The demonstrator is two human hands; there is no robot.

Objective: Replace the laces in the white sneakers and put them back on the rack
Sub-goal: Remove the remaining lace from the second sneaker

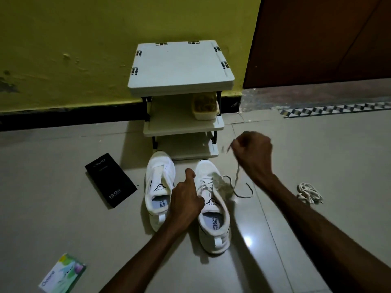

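On the floor (pixel 63 208) before the rack (pixel 179 64), my left hand (pixel 186 199) grips the laced sneaker (pixel 213 220) at its inner collar, fingers curled, thumb lying up along the eyelets. My right hand (pixel 252 153) is raised beside the toe, closed in a fist on a lace (pixel 237 174). The lace runs down to the sneaker's upper eyelets and is motion-blurred. I cannot tell whether it is going in or coming out.

The unlaced sneaker (pixel 158 187) stands just beside it, touching my left hand, its toe near the rack's bottom shelf. A spare lace bundle (pixel 309 193) lies well apart to the right.

Risks, as I judge them:
- A sharp pull could lift or tip the sneaker if the left-hand grip slackens.
- The lace end could snag or fray in an eyelet.
- The lengths could come out uneven.
- The loose bundle could get mixed up with the working lace.

Writing:
- Both insoles read "SPEED FLEXIBLE", partly covered on the unlaced one.
- The black box (pixel 111 179) reads "vivo" and "120W".
- The green box (pixel 61 273) appears to read "oppo", but I am not sure.
- A tub (pixel 205 108) sits on the rack's middle shelf, with no label I can read.
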